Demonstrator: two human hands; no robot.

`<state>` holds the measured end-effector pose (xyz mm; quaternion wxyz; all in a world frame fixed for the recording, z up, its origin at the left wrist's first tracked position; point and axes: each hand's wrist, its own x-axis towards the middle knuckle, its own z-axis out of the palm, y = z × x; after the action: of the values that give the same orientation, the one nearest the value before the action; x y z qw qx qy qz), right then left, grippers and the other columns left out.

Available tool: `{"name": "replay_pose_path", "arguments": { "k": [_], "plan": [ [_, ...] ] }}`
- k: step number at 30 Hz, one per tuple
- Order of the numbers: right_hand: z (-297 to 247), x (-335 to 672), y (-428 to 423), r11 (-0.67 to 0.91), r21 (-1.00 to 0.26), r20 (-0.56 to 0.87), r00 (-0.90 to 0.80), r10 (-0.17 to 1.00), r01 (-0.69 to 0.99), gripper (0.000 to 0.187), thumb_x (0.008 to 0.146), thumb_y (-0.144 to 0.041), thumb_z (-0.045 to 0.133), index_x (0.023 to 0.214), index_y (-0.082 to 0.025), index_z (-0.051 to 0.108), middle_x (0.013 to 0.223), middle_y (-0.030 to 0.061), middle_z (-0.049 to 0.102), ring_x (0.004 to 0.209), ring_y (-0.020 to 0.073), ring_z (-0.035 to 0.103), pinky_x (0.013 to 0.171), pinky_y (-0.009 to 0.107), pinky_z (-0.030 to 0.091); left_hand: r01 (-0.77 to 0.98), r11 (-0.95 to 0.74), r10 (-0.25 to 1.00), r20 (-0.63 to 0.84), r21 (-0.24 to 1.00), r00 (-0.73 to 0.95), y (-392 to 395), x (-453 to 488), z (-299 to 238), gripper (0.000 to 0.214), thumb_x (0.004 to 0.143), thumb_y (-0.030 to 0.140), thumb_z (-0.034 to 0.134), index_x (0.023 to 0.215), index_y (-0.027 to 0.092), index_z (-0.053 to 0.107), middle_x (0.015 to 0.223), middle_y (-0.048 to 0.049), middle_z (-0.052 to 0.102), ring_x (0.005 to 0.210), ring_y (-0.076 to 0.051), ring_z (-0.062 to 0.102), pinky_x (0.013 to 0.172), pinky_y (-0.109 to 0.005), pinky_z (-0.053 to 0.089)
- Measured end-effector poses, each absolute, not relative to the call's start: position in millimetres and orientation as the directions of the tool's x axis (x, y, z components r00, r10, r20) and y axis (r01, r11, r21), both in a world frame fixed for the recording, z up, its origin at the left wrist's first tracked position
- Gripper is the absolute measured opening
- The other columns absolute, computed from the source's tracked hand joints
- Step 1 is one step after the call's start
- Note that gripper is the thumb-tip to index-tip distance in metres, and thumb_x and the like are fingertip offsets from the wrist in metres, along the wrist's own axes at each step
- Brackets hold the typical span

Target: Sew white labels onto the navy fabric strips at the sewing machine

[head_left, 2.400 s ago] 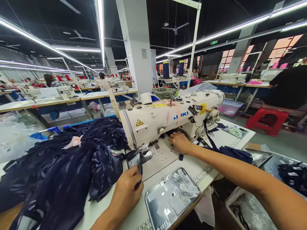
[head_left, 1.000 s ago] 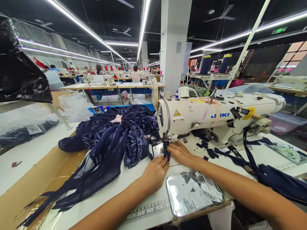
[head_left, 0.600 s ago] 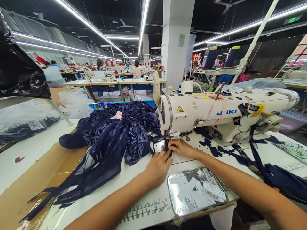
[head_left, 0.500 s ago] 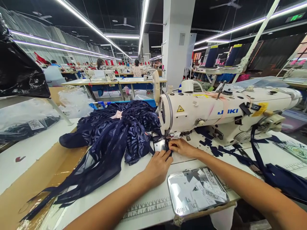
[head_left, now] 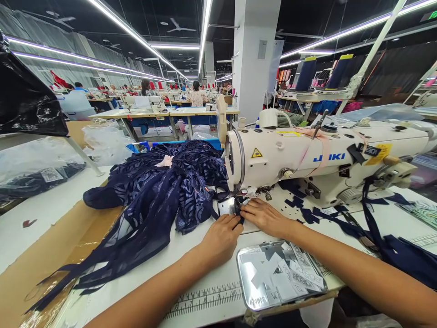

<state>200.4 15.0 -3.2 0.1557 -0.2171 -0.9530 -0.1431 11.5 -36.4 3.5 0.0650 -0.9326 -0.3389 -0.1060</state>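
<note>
A white Juki sewing machine (head_left: 307, 159) stands on the white table (head_left: 51, 209). Navy patterned fabric (head_left: 160, 196) lies heaped to its left. My left hand (head_left: 221, 237) rests in front of the needle with its fingers curled down on a narrow navy strip (head_left: 239, 217). My right hand (head_left: 264, 215) lies just right of the needle, fingers pressed flat together on the same strip. The fingertips of both hands nearly meet at the presser foot (head_left: 235, 200).
A metal tray of white labels (head_left: 280, 275) sits at the table's near edge. Navy straps (head_left: 392, 246) trail off to the right. Brown cardboard (head_left: 41, 264) and plastic bags (head_left: 37, 168) lie on the left. Other workers sit at machines far behind.
My right hand came from under the machine arm to the needle. In the last second both hands stayed at the presser foot, shifting slightly; the view edged closer.
</note>
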Motion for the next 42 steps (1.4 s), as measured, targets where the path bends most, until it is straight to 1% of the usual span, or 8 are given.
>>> {"name": "replay_pose_path", "arguments": {
  "k": [3,7,12,18,24,33,39,42],
  "plan": [
    [-5,206,20,0.86,0.233,0.344,-0.866,0.363,0.454,0.026,0.089,-0.009,0.036,0.101,-0.01,0.059,0.099,0.011,0.062,0.086,0.0195,0.053,0.076,0.035,0.045,0.659,-0.75,0.632,0.24,-0.048,0.737,-35,14,5,0.032,0.072,0.004,0.042,0.101,0.007,0.057,0.115,-0.0148,0.056,0.106,-0.024,0.05,0.094,-0.039,0.04],
    [-9,212,30,0.854,0.232,0.356,-0.858,0.37,0.465,0.028,0.088,-0.009,0.037,0.108,-0.01,0.057,0.106,0.0116,0.061,0.096,0.0208,0.054,0.076,0.034,0.048,0.681,-0.727,0.662,0.18,-0.08,0.728,-31,22,6,0.034,0.073,0.006,0.043,0.104,0.006,0.056,0.114,-0.0169,0.056,0.106,-0.026,0.051,0.094,-0.039,0.041],
    [-10,212,33,0.839,0.236,0.353,-0.848,0.395,0.49,0.028,0.086,-0.009,0.04,0.108,-0.01,0.058,0.108,0.0125,0.061,0.097,0.0219,0.056,0.075,0.035,0.051,0.706,-0.7,0.687,0.167,-0.113,0.707,-26,31,5,0.032,0.073,0.007,0.044,0.103,0.006,0.057,0.11,-0.0178,0.057,0.102,-0.027,0.053,0.091,-0.04,0.043],
    [-10,212,32,0.811,0.226,0.308,-0.829,0.466,0.54,0.032,0.084,-0.007,0.041,0.111,-0.013,0.057,0.114,0.0115,0.059,0.095,0.0223,0.058,0.07,0.035,0.052,0.719,-0.69,0.695,0.203,-0.082,0.69,-25,32,0,0.032,0.075,0.006,0.043,0.104,0.006,0.056,0.109,-0.0187,0.057,0.102,-0.027,0.053,0.091,-0.041,0.043],
    [-10,210,31,0.792,0.243,0.329,-0.816,0.476,0.56,0.035,0.08,-0.004,0.043,0.111,-0.011,0.056,0.112,0.0126,0.059,0.095,0.0227,0.057,0.075,0.036,0.05,0.733,-0.673,0.705,0.212,-0.1,0.677,-21,36,0,0.031,0.075,0.006,0.044,0.103,0.006,0.057,0.108,-0.0185,0.058,0.1,-0.027,0.054,0.089,-0.04,0.044],
    [-9,207,30,0.762,0.244,0.316,-0.792,0.523,0.6,0.038,0.077,-0.003,0.043,0.111,-0.013,0.057,0.111,0.0129,0.059,0.096,0.022,0.056,0.08,0.035,0.047,0.745,-0.656,0.703,0.259,-0.121,0.662,-15,37,-3,0.03,0.074,0.004,0.043,0.1,0.006,0.058,0.107,-0.018,0.059,0.1,-0.027,0.056,0.087,-0.04,0.043],
    [-3,204,27,0.747,0.208,0.299,-0.768,0.566,0.632,0.039,0.077,-0.003,0.043,0.111,-0.015,0.057,0.108,0.0118,0.061,0.095,0.0223,0.056,0.078,0.035,0.047,0.746,-0.646,0.691,0.293,-0.16,0.661,-12,38,-10,0.032,0.074,0.006,0.044,0.103,0.004,0.057,0.111,-0.0206,0.057,0.101,-0.028,0.055,0.09,-0.042,0.04],
    [-1,203,28,0.735,0.173,0.284,-0.747,0.601,0.656,0.036,0.08,-0.007,0.042,0.111,-0.017,0.057,0.106,0.0104,0.062,0.091,0.0212,0.058,0.077,0.034,0.048,0.752,-0.643,0.7,0.289,-0.145,0.654,-14,38,-10,0.035,0.075,0.006,0.044,0.108,0.004,0.055,0.113,-0.0201,0.057,0.103,-0.027,0.055,0.091,-0.043,0.038]
  ]
}}
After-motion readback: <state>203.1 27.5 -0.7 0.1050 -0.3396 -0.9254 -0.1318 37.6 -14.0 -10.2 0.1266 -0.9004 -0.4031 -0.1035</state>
